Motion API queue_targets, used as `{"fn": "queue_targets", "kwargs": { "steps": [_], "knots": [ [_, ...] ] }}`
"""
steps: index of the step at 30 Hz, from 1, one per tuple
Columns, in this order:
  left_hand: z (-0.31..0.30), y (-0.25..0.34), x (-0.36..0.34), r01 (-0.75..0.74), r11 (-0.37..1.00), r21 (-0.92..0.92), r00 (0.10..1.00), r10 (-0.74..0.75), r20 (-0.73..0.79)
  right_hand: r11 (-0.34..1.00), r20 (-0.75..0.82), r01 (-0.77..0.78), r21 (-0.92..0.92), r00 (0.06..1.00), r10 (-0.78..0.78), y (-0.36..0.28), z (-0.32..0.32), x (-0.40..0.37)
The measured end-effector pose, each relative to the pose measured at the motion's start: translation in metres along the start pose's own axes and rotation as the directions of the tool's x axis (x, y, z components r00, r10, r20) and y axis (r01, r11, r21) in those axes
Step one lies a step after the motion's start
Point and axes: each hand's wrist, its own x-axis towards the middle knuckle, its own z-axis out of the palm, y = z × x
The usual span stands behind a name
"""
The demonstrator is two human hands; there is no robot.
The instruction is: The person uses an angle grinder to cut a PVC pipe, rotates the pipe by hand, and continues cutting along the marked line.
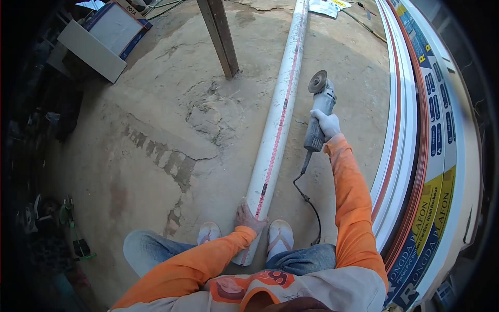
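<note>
A long white PVC pipe with a red printed line lies on the ground, its near end between my feet. My left hand is wrapped over the pipe close to that end, pressing against its side. In my right hand, which wears a white glove, is a grey angle grinder, gripped by its body and held to the right of the pipe, apart from it. The grinder's disc points away from me. Its black cord trails back toward my right foot.
A wooden post stands left of the pipe's far part. Long boxed PVC ceiling panels and white strips line the right. Boards and a box lie at upper left. The concrete floor is cracked.
</note>
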Motion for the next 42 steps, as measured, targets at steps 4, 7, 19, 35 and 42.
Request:
{"fn": "queue_targets", "kwargs": {
  "steps": [4,7,19,35,42],
  "knots": [
    [0.003,-0.006,-0.003,-0.04,0.999,-0.02,0.997,0.039,-0.068,0.996,-0.001,-0.006,-0.092,1.0,0.006,0.001,0.021,0.057],
    [0.002,-0.001,-0.005,-0.058,0.996,0.069,0.994,0.064,-0.092,0.988,-0.036,-0.055,-0.141,0.998,0.05,-0.001,0.033,0.089],
    [0.01,-0.007,-0.004,-0.15,0.983,0.104,0.972,0.166,-0.165,0.989,0.034,-0.087,-0.124,0.995,0.092,-0.007,0.049,0.139],
    [0.006,-0.004,-0.005,-0.147,0.983,0.105,0.975,0.162,-0.15,0.98,0.009,-0.077,-0.182,0.997,0.08,-0.005,0.055,0.142],
    [0.006,-0.003,-0.005,-0.152,0.981,0.119,0.972,0.17,-0.16,0.989,0.002,-0.084,-0.123,0.996,0.085,-0.006,0.06,0.135]
  ]
}}
